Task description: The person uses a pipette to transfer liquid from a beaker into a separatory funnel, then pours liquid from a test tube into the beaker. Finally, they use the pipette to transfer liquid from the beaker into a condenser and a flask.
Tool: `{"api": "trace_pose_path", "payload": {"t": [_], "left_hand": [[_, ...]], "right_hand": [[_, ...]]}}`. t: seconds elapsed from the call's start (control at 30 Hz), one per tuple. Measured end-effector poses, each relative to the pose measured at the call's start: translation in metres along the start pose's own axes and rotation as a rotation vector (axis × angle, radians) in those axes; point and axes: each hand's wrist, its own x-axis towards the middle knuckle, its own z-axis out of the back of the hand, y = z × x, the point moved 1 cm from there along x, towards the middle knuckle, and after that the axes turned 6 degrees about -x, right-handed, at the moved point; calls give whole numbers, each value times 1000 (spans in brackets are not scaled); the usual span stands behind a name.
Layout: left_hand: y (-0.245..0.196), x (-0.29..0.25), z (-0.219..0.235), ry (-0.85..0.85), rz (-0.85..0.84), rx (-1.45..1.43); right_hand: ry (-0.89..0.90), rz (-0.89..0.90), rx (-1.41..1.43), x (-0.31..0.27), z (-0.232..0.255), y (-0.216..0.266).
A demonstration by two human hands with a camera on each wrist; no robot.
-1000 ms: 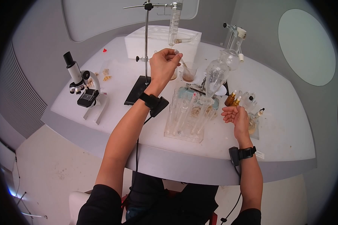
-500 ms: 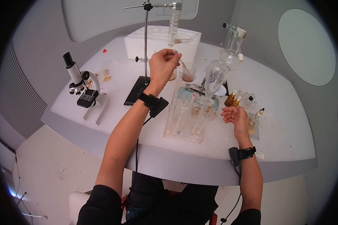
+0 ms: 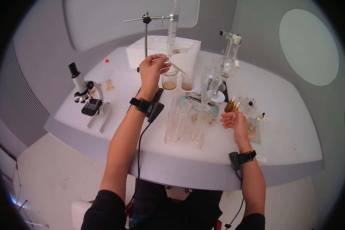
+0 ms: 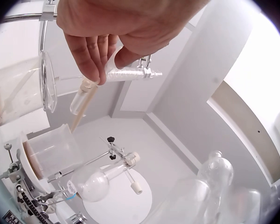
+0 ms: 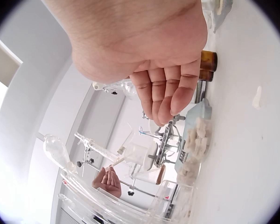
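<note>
Near two beakers (image 3: pixel 169 82), the left hand's (image 3: pixel 149 73) fingers (image 4: pixel 82 56) pinch a thin rod (image 4: pixel 85 108); the right hand (image 3: pixel 238 125) is relaxed, empty.

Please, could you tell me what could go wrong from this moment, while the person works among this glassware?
The left hand pinches a pipette whose tip is near the rim of a beaker; a drip could miss it.
That hand also appears close to the clamped glass tube, so raising it might knock the glass.
The right hand is near the amber bottles; a careless sweep could tip one.
</note>
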Motion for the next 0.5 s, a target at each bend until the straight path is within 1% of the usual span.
{"api": "trace_pose_path", "payload": {"t": [0.2, 0.27, 0.43, 0.5], "left_hand": [[5, -6, 1, -8, 2, -49], [5, -8, 2, -24, 42, -80], [0, -11, 11, -29, 77, -77], [-6, -12, 13, -54, 93, -129]], "right_hand": [[4, 17, -2, -2, -1, 2], [7, 21, 1, -2, -1, 2], [8, 23, 12, -2, -1, 2], [10, 29, 18, -3, -1, 3]]}}
